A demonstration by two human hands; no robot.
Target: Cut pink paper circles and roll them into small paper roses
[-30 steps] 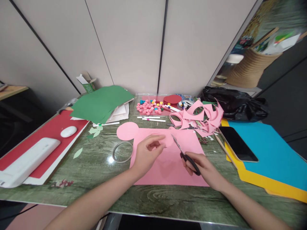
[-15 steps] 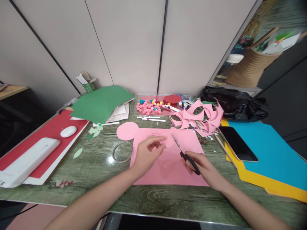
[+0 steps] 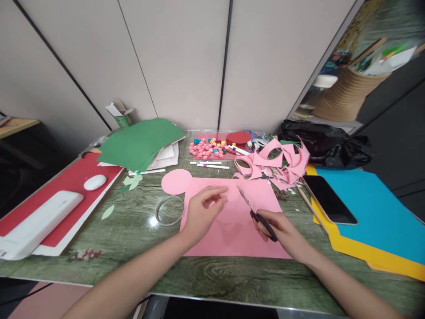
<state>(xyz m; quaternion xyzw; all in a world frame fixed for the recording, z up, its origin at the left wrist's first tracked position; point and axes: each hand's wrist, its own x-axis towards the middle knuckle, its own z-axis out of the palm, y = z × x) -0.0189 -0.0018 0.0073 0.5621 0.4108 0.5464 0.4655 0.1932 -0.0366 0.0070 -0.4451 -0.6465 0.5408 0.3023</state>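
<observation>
My left hand (image 3: pixel 201 212) is curled over a large pink paper sheet (image 3: pixel 232 230) on the green table, pinching a small pink paper piece (image 3: pixel 232 193) between thumb and fingers. My right hand (image 3: pixel 279 230) grips black-handled scissors (image 3: pixel 255 212); their blades point up-left and meet the edge of that small piece. A cut pink circle (image 3: pixel 176 181) lies at the sheet's far left corner.
A tape ring (image 3: pixel 169 210) lies left of my left hand. Pink offcuts (image 3: pixel 279 161), markers (image 3: pixel 209 165) and a tray of pompoms (image 3: pixel 207 148) sit behind. A phone (image 3: pixel 328 199) rests on blue and yellow sheets (image 3: pixel 372 212) at right. Green paper (image 3: pixel 139 141), mouse (image 3: pixel 94 182) and white device (image 3: pixel 36 221) at left.
Almost nothing has shifted. My left hand turns the small pink piece slightly while the scissors stay at its edge.
</observation>
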